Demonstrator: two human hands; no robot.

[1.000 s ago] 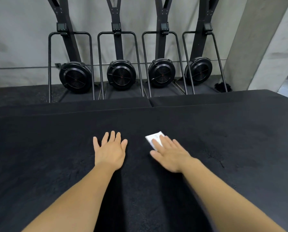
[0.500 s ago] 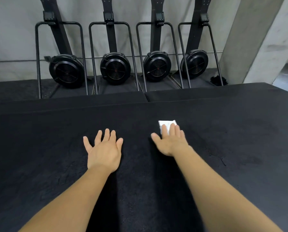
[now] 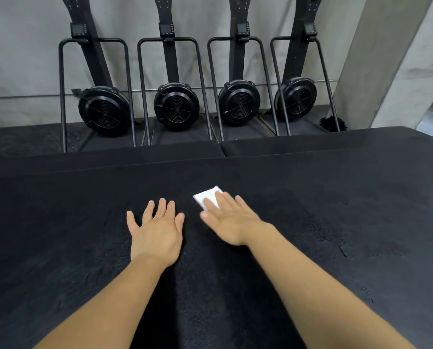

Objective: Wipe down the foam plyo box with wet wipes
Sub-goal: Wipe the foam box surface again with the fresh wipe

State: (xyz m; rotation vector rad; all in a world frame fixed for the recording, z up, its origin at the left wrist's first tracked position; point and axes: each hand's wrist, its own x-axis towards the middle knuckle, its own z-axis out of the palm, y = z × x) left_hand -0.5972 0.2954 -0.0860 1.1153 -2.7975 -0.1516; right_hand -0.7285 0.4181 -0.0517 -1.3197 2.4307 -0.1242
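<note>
The right hand (image 3: 231,222) lies flat with straight fingers and presses the white wet wipe (image 3: 203,196) onto the top of the black foam plyo box (image 3: 336,222), curling round nothing. Since half a second ago, hand and wipe have slid toward 9 o'clock, and the fingers now point to 11 o'clock. The left hand (image 3: 156,230) stays flat on the box, fingers spread, at 8 o'clock from the wipe.

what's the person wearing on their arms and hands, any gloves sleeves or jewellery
Nothing worn shows. The left hand and right hand are gloveless and ringless, and the left forearm and right forearm are bare to the frame's edge: no sleeves, watch or bands.
</note>
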